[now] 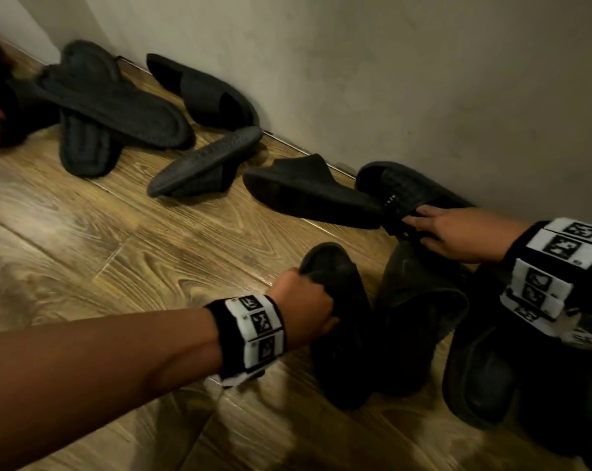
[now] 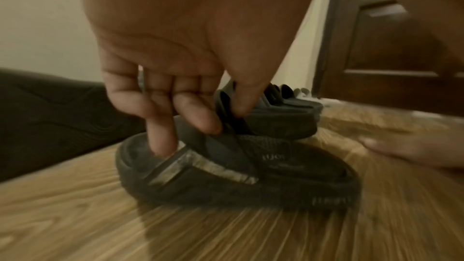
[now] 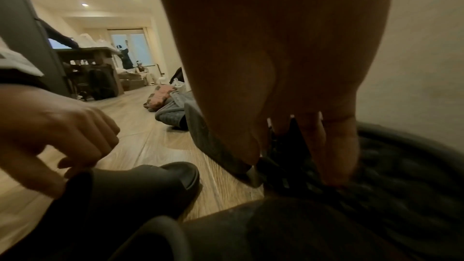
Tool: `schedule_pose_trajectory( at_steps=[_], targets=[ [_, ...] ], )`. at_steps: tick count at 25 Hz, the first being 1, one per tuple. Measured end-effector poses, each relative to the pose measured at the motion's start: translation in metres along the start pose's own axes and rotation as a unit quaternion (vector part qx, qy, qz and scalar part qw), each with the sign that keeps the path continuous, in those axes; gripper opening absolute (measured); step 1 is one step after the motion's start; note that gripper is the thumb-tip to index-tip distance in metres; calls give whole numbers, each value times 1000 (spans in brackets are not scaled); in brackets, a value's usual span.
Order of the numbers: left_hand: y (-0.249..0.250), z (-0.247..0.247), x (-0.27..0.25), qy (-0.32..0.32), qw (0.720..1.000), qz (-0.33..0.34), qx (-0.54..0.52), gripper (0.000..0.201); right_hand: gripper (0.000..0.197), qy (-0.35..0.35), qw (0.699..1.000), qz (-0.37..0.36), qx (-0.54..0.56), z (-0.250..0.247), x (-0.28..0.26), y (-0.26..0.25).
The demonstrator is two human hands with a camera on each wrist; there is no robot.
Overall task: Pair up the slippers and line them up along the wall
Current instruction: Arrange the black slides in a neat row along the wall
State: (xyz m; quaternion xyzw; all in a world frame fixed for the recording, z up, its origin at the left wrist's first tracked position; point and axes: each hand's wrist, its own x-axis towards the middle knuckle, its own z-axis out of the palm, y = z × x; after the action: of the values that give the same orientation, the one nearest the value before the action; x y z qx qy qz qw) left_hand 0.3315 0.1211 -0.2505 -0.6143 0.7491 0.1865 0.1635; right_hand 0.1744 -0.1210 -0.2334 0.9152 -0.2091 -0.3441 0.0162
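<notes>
Left hand [image 1: 303, 302] grips the strap of a dark smooth rubber slide slipper [image 1: 338, 321], fingers curled round the band; slipper sole rests on the wood-grain plank floor [image 1: 84, 260]. Right hand [image 1: 457, 232] pinches the strap edge of a dark woven-texture slipper [image 1: 406, 188] lying against the pale plaster wall [image 1: 423, 79]. Between the two hands sits a dark olive slide slipper [image 1: 420, 311], touching the held smooth one. Along the wall further left: a black moulded slide [image 1: 308, 195], a grey ribbed-sole slipper [image 1: 206, 161] tipped on its side, a black open-toe slipper [image 1: 203, 93], and two flat dark soles [image 1: 97, 107] crossed one over the other. In the left wrist view a brown panelled door [image 2: 389, 47] stands beyond the slippers.
</notes>
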Motion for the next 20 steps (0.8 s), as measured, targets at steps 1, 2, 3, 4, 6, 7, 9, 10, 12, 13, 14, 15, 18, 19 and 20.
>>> schedule_pose_trajectory(
  at_steps=[1, 2, 3, 4, 6, 7, 9, 10, 12, 13, 14, 15, 18, 19, 20],
  targets=[
    [2, -2, 4, 5, 1000, -1, -7, 38, 59, 26, 1000, -3, -7, -3, -2, 0],
    [1, -4, 7, 4, 1000, -8, -11, 34, 62, 55, 998, -8, -8, -8, -3, -1],
    [-1, -5, 8, -3, 1000, -19, -10, 30, 64, 81, 997, -17, -3, -15, -3, -2],
    [-6, -6, 8, -10, 999, -35, -8, 28, 65, 96, 995, -30, 2, -22, -1, -5],
    [-22, -8, 3, -14, 997, -77, -14, 24, 65, 103, 993, -56, -3, -34, 6, -18],
    [-34, -7, -3, -13, 995, -97, -13, 23, 65, 97, 993, -64, -9, -37, 10, -28],
    [-64, -2, -18, -24, 990, -137, 13, 24, 63, 88, 994, -68, -15, -44, 19, -46],
    [-81, 2, -28, -37, 985, -163, 32, 26, 62, 94, 993, -72, -13, -49, 22, -54],
    [-116, 7, -47, -56, 972, -221, 62, 28, 60, 110, 989, -99, -8, -60, 24, -67],
    [-133, 10, -57, -61, 964, -251, 67, 28, 60, 114, 986, -119, -6, -66, 23, -73],
    [-147, 11, -66, -64, 955, -281, 65, 27, 60, 112, 984, -139, 0, -70, 21, -80],
    [-160, 13, -74, -64, 947, -310, 55, 27, 60, 106, 982, -158, 5, -73, 18, -87],
    [-188, 17, -91, -45, 925, -376, 14, 25, 66, 80, 980, -179, 29, -70, 8, -110],
    [-193, 18, -93, -45, 920, -390, 7, 25, 72, 66, 981, -170, 63, -66, 5, -117],
    [-198, 19, -94, -47, 915, -401, 9, 25, 79, 48, 980, -151, 123, -63, 2, -124]
  ],
)
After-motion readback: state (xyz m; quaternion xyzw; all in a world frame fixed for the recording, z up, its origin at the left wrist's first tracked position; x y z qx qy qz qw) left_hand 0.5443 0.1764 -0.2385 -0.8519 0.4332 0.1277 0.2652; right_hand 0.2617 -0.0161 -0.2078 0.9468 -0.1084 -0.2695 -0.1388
